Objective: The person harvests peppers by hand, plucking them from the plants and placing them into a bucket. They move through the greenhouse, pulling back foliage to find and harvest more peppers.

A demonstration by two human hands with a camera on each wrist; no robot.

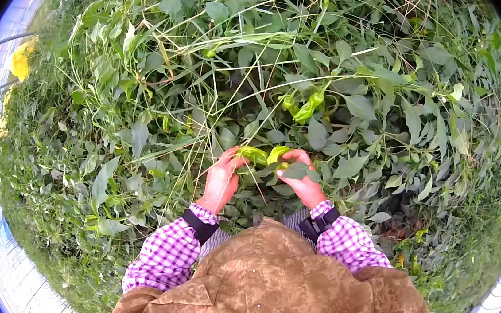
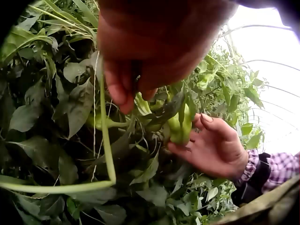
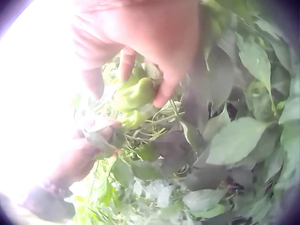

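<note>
Two light green peppers hang close together among the leaves in front of the person. My left hand (image 1: 222, 180) pinches the left pepper (image 1: 255, 154) at its outer end, fingers curled in the left wrist view. Around the other pepper (image 1: 277, 154) my right hand (image 1: 304, 180) curls its thumb and fingers, with a leaf (image 1: 296, 170) lying over part of the grip. The right wrist view shows this lobed pepper (image 3: 136, 95) between the right thumb and fingers, with the left hand just below, washed out by glare.
More green peppers (image 1: 309, 107) hang a little farther forward. Dense leaves and long grass stems (image 1: 252, 89) surround both hands, and a bent green stalk (image 2: 107, 140) crosses close to the left wrist. Greenhouse hoops (image 1: 4, 42) stand at the left, near a yellow patch (image 1: 21, 61).
</note>
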